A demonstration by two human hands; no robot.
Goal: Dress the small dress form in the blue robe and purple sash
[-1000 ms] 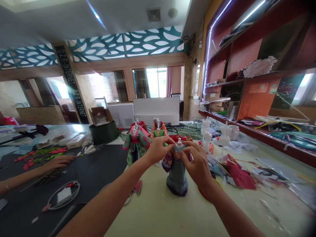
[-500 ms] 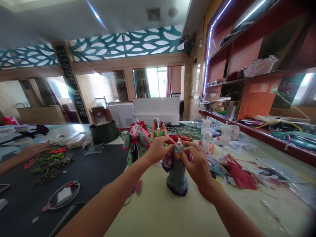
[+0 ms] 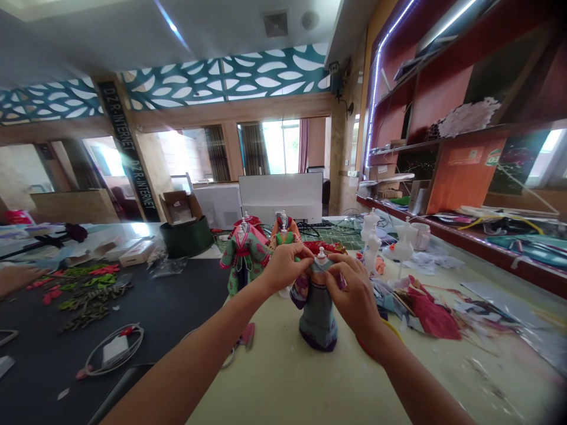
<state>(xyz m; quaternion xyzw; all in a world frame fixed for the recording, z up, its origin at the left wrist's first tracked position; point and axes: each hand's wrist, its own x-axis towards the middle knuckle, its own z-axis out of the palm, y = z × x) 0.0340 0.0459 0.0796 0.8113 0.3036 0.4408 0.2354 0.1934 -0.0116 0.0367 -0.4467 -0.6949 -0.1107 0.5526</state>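
A small dress form (image 3: 321,254) stands upright on the pale table in front of me, dressed in a grey-blue robe (image 3: 318,319) with a dark purple hem and patterned sleeves. My left hand (image 3: 287,265) pinches the robe's collar at the left shoulder. At the opposite shoulder, the closed fingers of my right hand (image 3: 352,282) grip the same garment. Part of the collar and the right sleeve are hidden behind my fingers. Just left of my left hand stands another form in a green and pink robe (image 3: 243,254).
Bare white dress forms (image 3: 371,236) and fabric scraps (image 3: 429,310) lie to the right. More dressed forms (image 3: 283,227) stand behind. On the dark mat at left are a coiled cable (image 3: 115,351), green and red pieces (image 3: 95,286) and another person's hand (image 3: 20,277).
The other person's hand at far left has drawn back toward the left edge, uncovering more red pieces. My own hands and the dressed form look nearly unchanged.
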